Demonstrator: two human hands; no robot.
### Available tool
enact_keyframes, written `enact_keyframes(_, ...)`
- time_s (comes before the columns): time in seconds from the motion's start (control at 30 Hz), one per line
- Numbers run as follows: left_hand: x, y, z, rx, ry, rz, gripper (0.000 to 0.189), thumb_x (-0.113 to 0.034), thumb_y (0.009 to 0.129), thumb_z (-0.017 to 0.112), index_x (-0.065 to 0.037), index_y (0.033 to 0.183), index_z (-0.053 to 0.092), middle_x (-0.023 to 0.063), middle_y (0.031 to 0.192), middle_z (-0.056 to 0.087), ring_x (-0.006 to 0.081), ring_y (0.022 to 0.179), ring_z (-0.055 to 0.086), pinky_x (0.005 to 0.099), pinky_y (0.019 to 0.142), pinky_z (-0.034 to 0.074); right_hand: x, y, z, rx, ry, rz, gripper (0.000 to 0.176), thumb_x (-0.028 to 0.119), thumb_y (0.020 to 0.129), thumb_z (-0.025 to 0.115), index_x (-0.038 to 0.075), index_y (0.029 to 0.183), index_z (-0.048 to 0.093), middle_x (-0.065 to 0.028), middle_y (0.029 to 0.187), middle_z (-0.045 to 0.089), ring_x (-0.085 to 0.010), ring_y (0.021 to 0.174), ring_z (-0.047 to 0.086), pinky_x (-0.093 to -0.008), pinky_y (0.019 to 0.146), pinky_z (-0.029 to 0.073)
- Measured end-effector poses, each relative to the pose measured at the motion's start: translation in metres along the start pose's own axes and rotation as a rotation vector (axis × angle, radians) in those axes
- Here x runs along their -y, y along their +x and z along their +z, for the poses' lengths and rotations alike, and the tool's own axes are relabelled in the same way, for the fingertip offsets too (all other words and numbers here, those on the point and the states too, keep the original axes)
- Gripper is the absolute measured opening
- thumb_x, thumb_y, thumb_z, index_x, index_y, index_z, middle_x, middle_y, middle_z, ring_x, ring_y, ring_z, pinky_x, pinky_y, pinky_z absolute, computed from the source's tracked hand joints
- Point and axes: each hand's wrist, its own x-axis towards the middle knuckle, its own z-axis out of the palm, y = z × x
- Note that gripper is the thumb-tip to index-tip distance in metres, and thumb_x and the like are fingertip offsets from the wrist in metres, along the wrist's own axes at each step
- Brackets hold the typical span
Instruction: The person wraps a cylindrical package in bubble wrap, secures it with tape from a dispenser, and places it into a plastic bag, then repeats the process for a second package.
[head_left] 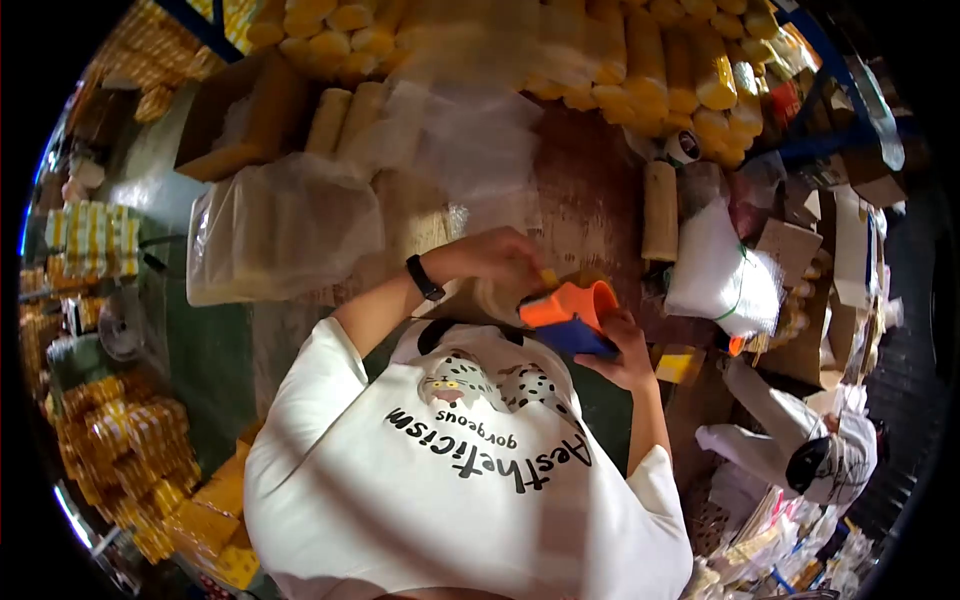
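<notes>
An orange and blue tool (570,318), which looks like a tape dispenser, is in my right hand (628,350), with the fingers wrapped round its right end. My left hand (508,256), below a black wristband (425,278), is at the upper left of the tool. Its fingers are curled together and slightly blurred, close to a small yellow part at the tool's tip. What they pinch is too small to tell. Clear plastic film (470,140) lies on the brown work surface (590,200) beyond my hands.
A plastic-wrapped bundle (285,230) is at the left, below an open cardboard box (245,115). Yellow rolls (640,65) are stacked at the back. Bubble wrap (725,270) and an upright roll (660,210) stand at the right. Another person (810,440) is at the lower right.
</notes>
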Motion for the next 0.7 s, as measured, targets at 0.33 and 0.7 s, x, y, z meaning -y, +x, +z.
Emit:
enact_keyframes(0.33,0.014,0.03,-0.037,0.169,-0.535,-0.139,0.019,-0.009,0.081,0.055,-0.005,0.099,0.06,0.0003,0.092,0.06,0.0097,0.088,0.057,0.0259,0.076,0.047,0.106,0.011,0.01,-0.386,1.012,0.883,0.04,0.028,0.088,0.058,-0.005,0.11,0.056,-0.0078,0.091,0.065,-0.0134,0.08,0.062,-0.0234,0.072,0.049)
enact_keyframes(0.7,0.018,0.016,-0.067,0.175,-0.618,-0.332,0.007,-0.009,0.084,0.06,-0.003,0.088,0.059,0.0019,0.084,0.059,0.011,0.083,0.059,0.0265,0.073,0.05,0.138,0.029,0.006,-0.242,1.02,0.948,0.047,0.029,0.089,0.058,-0.009,0.116,0.052,-0.0102,0.094,0.064,-0.0129,0.079,0.062,-0.0228,0.071,0.05)
